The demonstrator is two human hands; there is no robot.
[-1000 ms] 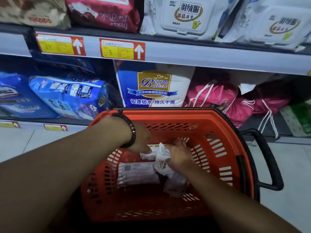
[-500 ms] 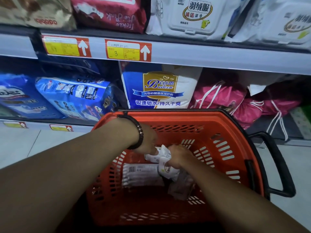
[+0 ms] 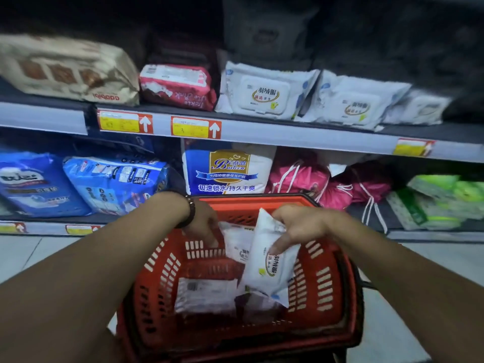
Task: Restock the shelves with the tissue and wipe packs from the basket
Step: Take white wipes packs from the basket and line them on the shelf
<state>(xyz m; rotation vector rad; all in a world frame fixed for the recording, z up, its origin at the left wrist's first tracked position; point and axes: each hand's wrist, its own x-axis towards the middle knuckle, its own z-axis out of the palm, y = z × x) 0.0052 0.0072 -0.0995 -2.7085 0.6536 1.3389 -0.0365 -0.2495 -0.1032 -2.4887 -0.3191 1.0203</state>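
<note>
In the fingers (image 3: 278,246) of the right hand (image 3: 301,226) we see a white wipe pack (image 3: 269,268) with a gold-ringed oval, dark lettering and a yellow-green fleck. The second pack (image 3: 237,243), at the fingertips of the left hand (image 3: 207,224), is white too. Below both sets of fingers the basket (image 3: 327,289) is red-orange, patterned with rows of slots, and holds a white barcoded pack (image 3: 207,294). Beyond the fingers we note white shelf packs (image 3: 264,93) bearing the same gold oval, a blue-and-white bag (image 3: 227,169) with a gold shield, magenta bags (image 3: 301,176) with white cords, and red-and-yellow price tags (image 3: 196,127) with white arrows.
</note>
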